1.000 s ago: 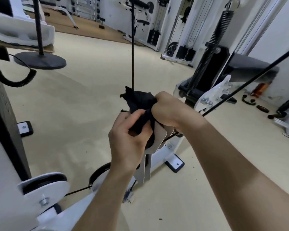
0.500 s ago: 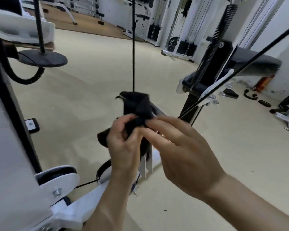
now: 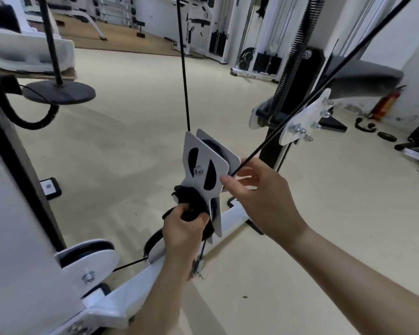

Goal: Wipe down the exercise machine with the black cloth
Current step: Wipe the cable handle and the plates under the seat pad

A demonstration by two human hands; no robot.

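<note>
A white pulley bracket (image 3: 205, 163) of the exercise machine hangs on a black cable (image 3: 183, 68) in the middle of the view. My left hand (image 3: 183, 228) grips the bunched black cloth (image 3: 191, 199) against the bracket's lower left edge. My right hand (image 3: 261, 189) pinches the bracket's right edge with thumb and fingers, where a second black cable (image 3: 312, 85) runs up to the right. The machine's white base beam (image 3: 136, 293) lies below on the floor.
A white-covered floor pulley (image 3: 90, 262) sits at lower left beside a dark upright panel (image 3: 15, 165). A black padded seat (image 3: 363, 78) and a coil spring (image 3: 290, 56) stand at right. A round black stand base (image 3: 58, 93) is at left. Beige floor lies beyond.
The cloth has come down off the top of the bracket to its lower left edge in my left hand. My right hand let go of the cloth and now holds the bracket's right edge.
</note>
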